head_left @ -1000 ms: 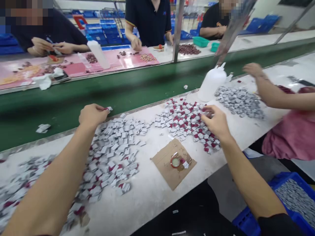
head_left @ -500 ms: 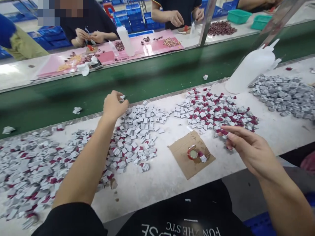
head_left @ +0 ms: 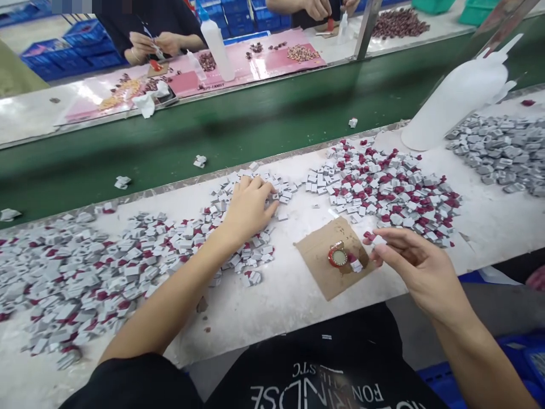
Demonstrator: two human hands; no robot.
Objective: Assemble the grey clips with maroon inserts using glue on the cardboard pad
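My left hand (head_left: 251, 207) reaches over the middle pile of small pale grey plastic pieces (head_left: 225, 196). Its fingers are bent downward, with a gap between thumb and forefinger. In my right hand (head_left: 415, 258), thumb and fingertips pinch a small grey and maroon plastic piece (head_left: 378, 241). Just left of that hand, a brown cardboard square (head_left: 321, 272) lies on the white table. On the cardboard are a red ring-shaped part with a pale round centre (head_left: 338, 257), a grey and maroon piece (head_left: 356, 264) and a dark wet-looking stain.
Heaps of grey and maroon pieces (head_left: 97, 272) spread leftward, with another mixed heap (head_left: 392, 182) behind the cardboard. A white glove-like form (head_left: 460, 96) stands at right beside more grey pieces (head_left: 506, 153). Beyond runs a green belt (head_left: 264, 125); co-workers' hands (head_left: 155, 44) work opposite.
My left hand has left the belt's edge and come back over the pile; the small piece it held now lies on the green belt. My right hand has moved slightly left, toward the cardboard.
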